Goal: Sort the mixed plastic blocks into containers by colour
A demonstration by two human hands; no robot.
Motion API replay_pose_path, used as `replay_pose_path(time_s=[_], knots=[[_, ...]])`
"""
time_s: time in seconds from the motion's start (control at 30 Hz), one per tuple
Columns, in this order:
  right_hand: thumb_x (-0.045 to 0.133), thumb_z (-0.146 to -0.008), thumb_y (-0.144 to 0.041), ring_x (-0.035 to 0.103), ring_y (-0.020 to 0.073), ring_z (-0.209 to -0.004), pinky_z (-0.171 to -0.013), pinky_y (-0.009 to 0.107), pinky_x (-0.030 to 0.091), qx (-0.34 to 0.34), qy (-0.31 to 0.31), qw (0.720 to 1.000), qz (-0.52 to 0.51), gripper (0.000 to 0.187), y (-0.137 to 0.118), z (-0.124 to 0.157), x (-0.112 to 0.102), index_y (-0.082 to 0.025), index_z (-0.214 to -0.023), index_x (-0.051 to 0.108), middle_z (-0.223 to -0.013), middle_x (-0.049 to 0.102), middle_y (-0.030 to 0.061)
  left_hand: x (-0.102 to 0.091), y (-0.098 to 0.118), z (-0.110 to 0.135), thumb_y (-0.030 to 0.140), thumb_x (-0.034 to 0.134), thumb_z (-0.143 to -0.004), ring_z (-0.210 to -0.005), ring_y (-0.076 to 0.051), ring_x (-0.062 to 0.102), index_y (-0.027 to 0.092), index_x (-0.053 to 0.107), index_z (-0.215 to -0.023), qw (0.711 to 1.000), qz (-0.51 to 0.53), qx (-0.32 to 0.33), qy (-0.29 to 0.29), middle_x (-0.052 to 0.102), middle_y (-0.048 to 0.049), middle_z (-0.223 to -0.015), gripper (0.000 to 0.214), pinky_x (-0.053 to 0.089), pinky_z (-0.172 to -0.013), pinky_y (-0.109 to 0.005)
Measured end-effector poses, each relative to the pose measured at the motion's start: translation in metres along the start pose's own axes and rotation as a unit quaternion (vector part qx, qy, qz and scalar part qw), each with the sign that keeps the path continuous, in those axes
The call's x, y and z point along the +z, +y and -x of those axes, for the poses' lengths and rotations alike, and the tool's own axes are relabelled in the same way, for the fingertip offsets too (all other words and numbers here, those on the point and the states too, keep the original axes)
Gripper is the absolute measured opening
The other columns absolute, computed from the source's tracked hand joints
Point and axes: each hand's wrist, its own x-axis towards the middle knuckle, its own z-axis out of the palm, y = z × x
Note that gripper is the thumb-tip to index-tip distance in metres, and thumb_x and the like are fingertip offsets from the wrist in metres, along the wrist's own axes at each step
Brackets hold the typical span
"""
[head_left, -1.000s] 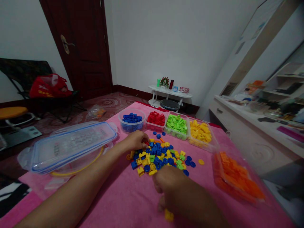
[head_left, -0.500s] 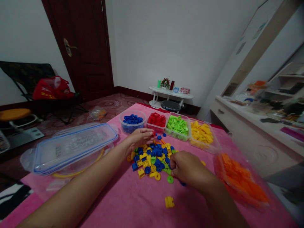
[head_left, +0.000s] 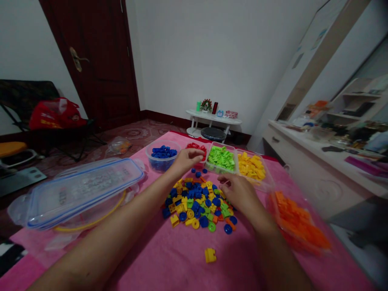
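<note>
My left hand (head_left: 189, 159) reaches over the near side of the container of red building bricks (head_left: 194, 146), its fingers stretched out and no brick visible in them. Below it lies a mixed pile of building bricks (head_left: 197, 204) in blue, yellow, green and orange, with small wheels among them. At the pile's upper right edge is my right hand (head_left: 238, 192), its fingers loosely bent and apart, with nothing visible between them. Part of the pile is hidden behind this hand. A single yellow brick (head_left: 210, 255) lies apart, nearer to me.
Tubs of blue bricks (head_left: 163, 152), green bricks (head_left: 222, 158) and yellow bricks (head_left: 251, 165) stand along the far side. An orange-brick container (head_left: 298, 222) is at the right. Stacked clear lids (head_left: 87, 190) lie at the left on the pink cloth (head_left: 169, 258).
My left hand has moved forward to the red container; the red brick it held no longer shows. My right hand has lifted from the pile's right side and moved farther back, its fingers loosened.
</note>
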Motion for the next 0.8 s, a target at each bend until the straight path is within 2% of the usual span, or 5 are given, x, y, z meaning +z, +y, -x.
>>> replay_pose_path(time_s=[0.17,0.3,0.43,0.63,0.8], knots=[[0.049,-0.074,-0.006,0.041,0.0203,-0.129,-0.105,0.034,0.032,-0.092,-0.024,0.995,-0.022,0.063,0.002,-0.002,0.046,-0.017,-0.136,0.047,-0.142,0.045,0.0107,-0.007,-0.022,0.032,0.018,0.06,-0.075,-0.088,-0.02,0.066,0.016,0.073,-0.096,0.962,-0.232,0.005,-0.14,0.073,-0.007,-0.096,0.025,0.048,-0.083,-0.03],[0.05,-0.08,-0.012,0.053,0.0191,-0.114,-0.099,0.031,0.036,-0.073,-0.065,0.995,-0.019,0.04,0.003,-0.003,0.051,-0.017,-0.118,0.063,-0.122,0.06,0.0105,-0.03,-0.022,0.033,0.01,0.062,-0.07,-0.099,-0.022,0.063,0.021,0.074,-0.098,0.912,-0.385,0.006,-0.139,0.072,-0.0066,-0.105,0.033,0.044,-0.089,-0.028],[0.054,-0.08,-0.016,0.059,0.0175,-0.102,-0.091,0.028,0.039,-0.036,-0.059,0.998,-0.004,0.027,0.003,-0.002,0.038,-0.02,-0.103,0.069,-0.106,0.067,0.006,-0.038,-0.026,0.032,0.008,0.062,-0.067,-0.093,-0.023,0.064,0.021,0.074,-0.098,0.89,-0.426,0.008,-0.163,0.072,-0.0083,-0.103,0.036,0.045,-0.081,-0.026],[0.057,-0.08,-0.022,0.061,0.0173,-0.093,-0.084,0.027,0.041,-0.049,-0.014,0.998,-0.027,0.02,0.004,-0.002,0.033,-0.02,-0.093,0.072,-0.096,0.07,0.005,-0.027,-0.034,0.036,0.005,0.051,-0.072,-0.076,-0.017,0.064,0.018,0.074,-0.095,0.903,-0.366,0.029,-0.224,0.074,-0.0051,-0.088,0.036,0.043,-0.067,-0.021],[0.057,-0.08,-0.031,0.063,0.0182,-0.078,-0.073,0.029,0.046,0.006,0.069,0.974,-0.214,0.021,0.003,-0.007,0.036,-0.018,-0.088,0.072,-0.086,0.071,0.0057,-0.026,-0.032,0.03,0.02,0.065,-0.07,-0.072,-0.017,0.061,0.016,0.072,-0.089,0.941,-0.323,-0.006,-0.102,0.07,-0.0048,-0.078,0.021,0.045,-0.066,-0.023]])
